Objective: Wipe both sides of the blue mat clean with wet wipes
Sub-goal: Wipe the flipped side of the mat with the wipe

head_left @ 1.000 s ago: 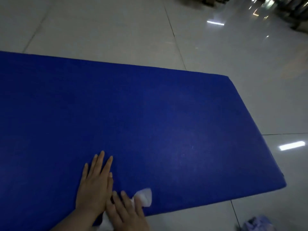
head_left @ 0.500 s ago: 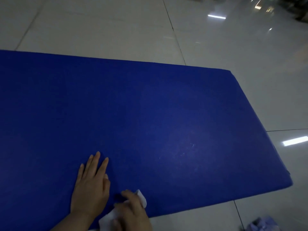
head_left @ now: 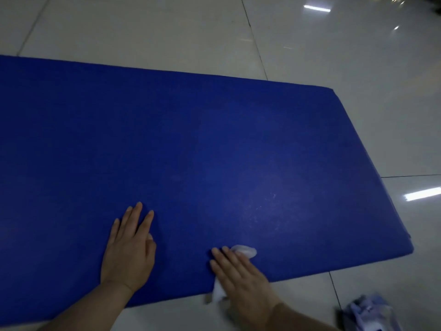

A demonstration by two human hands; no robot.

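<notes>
A large blue mat [head_left: 191,144] lies flat on the tiled floor and fills most of the view. My left hand [head_left: 130,249] rests flat on the mat near its front edge, fingers straight. My right hand [head_left: 241,275] presses a white wet wipe [head_left: 245,250] onto the mat with straight fingers. The wipe shows past my fingertips and again under my palm at the mat's front edge. A faint patch of pale specks [head_left: 269,204] shows on the mat beyond the right hand.
Glossy pale floor tiles [head_left: 358,68] surround the mat, with light reflections at the right. A crumpled pale purple packet or bundle [head_left: 368,312] lies on the floor at the bottom right, near my right forearm.
My right hand has slid to the right along the mat's front edge with the wipe, away from my left hand, and its fingers have straightened out. My left hand has stayed put.
</notes>
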